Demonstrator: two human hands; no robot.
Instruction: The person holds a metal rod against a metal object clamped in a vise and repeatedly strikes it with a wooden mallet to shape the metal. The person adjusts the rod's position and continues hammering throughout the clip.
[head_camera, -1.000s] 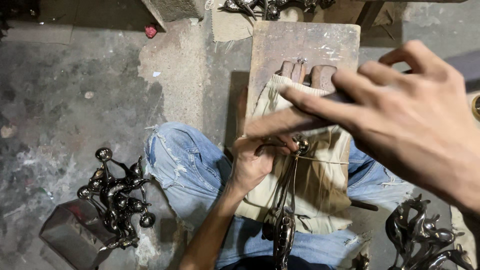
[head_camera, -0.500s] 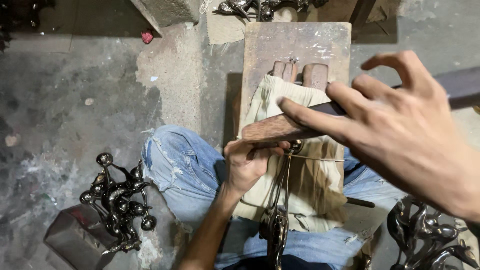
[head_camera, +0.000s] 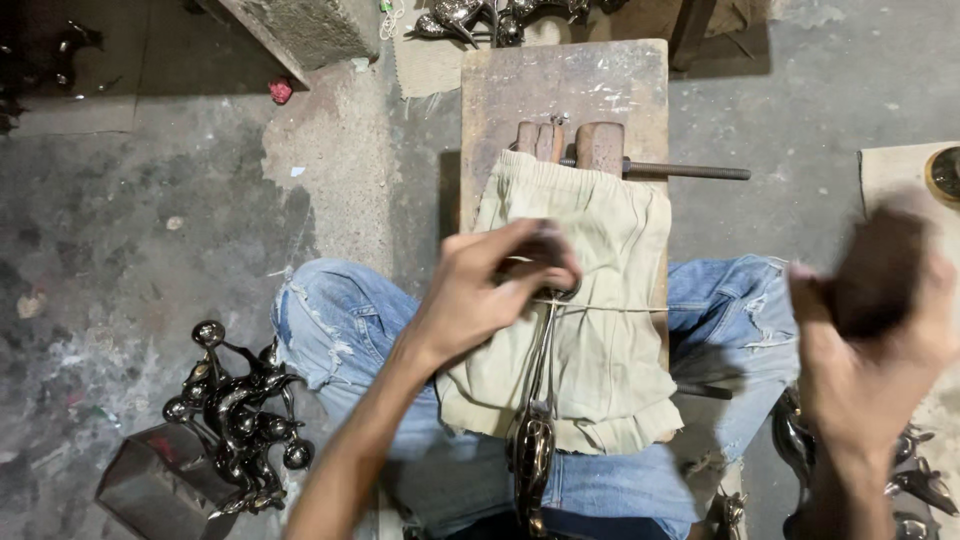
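My left hand (head_camera: 480, 295) presses down on the top end of a dark shiny metal piece (head_camera: 535, 450) that lies along a beige cloth (head_camera: 600, 220). The cloth is draped over a wooden bench (head_camera: 560, 80) between my knees, and a thin string (head_camera: 620, 308) runs across it. My right hand (head_camera: 870, 350) is off to the right of the bench, blurred, with its fingers closed around a dark tool (head_camera: 880, 265) whose shape I cannot make out. Wooden clamp jaws (head_camera: 575, 145) with a threaded rod (head_camera: 685, 171) stick out above the cloth.
Dark metal figures (head_camera: 240, 410) are heaped on a metal box (head_camera: 150, 485) at lower left. More metal figures (head_camera: 915, 470) lie at lower right and at the top (head_camera: 470, 15). A concrete block (head_camera: 300, 30) stands at upper left on the grey floor.
My right hand has swung off the cloth to the right, taking the long tool with it. My left hand stays on the metal piece. The clamp jaws and cloth are now uncovered.
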